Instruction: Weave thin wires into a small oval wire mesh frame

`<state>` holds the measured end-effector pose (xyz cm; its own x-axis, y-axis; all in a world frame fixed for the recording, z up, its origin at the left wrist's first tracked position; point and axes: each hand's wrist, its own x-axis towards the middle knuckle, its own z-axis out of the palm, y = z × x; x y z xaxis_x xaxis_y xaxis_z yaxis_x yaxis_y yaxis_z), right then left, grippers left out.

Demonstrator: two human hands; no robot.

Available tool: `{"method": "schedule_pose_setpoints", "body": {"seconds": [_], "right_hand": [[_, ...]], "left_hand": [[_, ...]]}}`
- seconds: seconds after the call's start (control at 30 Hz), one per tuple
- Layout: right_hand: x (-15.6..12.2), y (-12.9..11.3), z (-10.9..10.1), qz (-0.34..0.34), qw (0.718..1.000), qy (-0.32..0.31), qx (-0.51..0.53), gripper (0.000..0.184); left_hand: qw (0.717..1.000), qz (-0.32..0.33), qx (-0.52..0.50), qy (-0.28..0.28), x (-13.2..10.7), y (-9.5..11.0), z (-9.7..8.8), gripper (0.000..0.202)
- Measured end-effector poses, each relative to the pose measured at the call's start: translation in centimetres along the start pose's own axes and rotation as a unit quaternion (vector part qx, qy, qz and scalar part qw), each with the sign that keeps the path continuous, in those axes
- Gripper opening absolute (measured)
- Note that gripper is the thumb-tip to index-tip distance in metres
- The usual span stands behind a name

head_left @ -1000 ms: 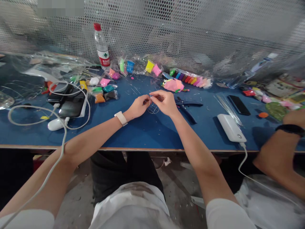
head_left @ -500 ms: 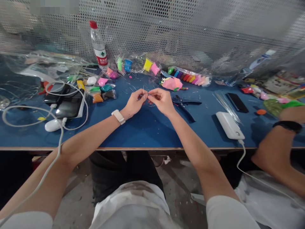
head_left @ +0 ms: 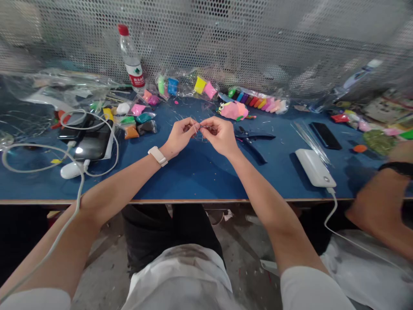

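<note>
Over the blue tabletop (head_left: 193, 181) my left hand (head_left: 181, 134) and my right hand (head_left: 220, 133) meet fingertip to fingertip. Both are closed in a pinch on thin wire (head_left: 192, 119), whose fine ends stick out around the fingers; its exact shape is too small to tell. Dark-handled pliers (head_left: 251, 144) lie just right of my right hand. Behind that hand rests a pink clay figure (head_left: 232, 110) with eyes and green bits. Packets of coloured clay (head_left: 131, 131) lie to the left of my left hand.
A water bottle (head_left: 133, 64) stands at the back before the perforated metal panel (head_left: 232, 38). Black devices and a white cable (head_left: 80, 189) occupy the left. On the right are a white power bank (head_left: 314, 168), a phone (head_left: 325, 135) and a co-worker's arm (head_left: 380, 198).
My hands stay pinched together, with the fingertips shifted slightly and the wire ends at another angle. The view has turned a little, and the co-worker's arm at the right has moved.
</note>
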<state>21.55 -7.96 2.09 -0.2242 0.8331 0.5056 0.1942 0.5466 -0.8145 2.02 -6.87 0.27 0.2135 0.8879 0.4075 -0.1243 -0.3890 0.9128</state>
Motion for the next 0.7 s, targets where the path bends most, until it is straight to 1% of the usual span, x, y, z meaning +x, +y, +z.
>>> {"method": "schedule_pose_setpoints", "body": {"seconds": [0.1,0.2,0.27,0.4,0.57,0.7], "right_hand": [[0.1,0.3,-0.1,-0.005,1.0,-0.011,0.01,0.033],[0.1,0.4,-0.4,-0.011,1.0,-0.023,0.002,0.031],[0.1,0.4,-0.6,-0.023,0.999,-0.024,-0.023,0.03],[0.0,0.3,-1.0,-0.064,0.994,-0.023,-0.083,0.027],[0.0,0.5,-1.5,-0.119,0.98,-0.039,-0.156,0.015],[-0.1,0.6,-1.8,-0.159,0.961,-0.051,-0.222,0.008]], "left_hand": [[1.0,-0.001,-0.008,0.005,0.2,-0.2,-0.2,0.041],[0.998,-0.038,-0.052,0.002,0.2,-0.2,-0.3,0.035],[0.996,-0.057,-0.073,-0.002,0.2,-0.2,-0.3,0.032],[0.993,-0.066,-0.095,-0.007,0.0,-0.3,-0.1,0.031],[0.992,-0.067,-0.109,-0.014,-0.1,-0.3,0.0,0.037],[0.993,-0.053,-0.105,-0.011,-0.1,-0.1,0.0,0.044]]}}
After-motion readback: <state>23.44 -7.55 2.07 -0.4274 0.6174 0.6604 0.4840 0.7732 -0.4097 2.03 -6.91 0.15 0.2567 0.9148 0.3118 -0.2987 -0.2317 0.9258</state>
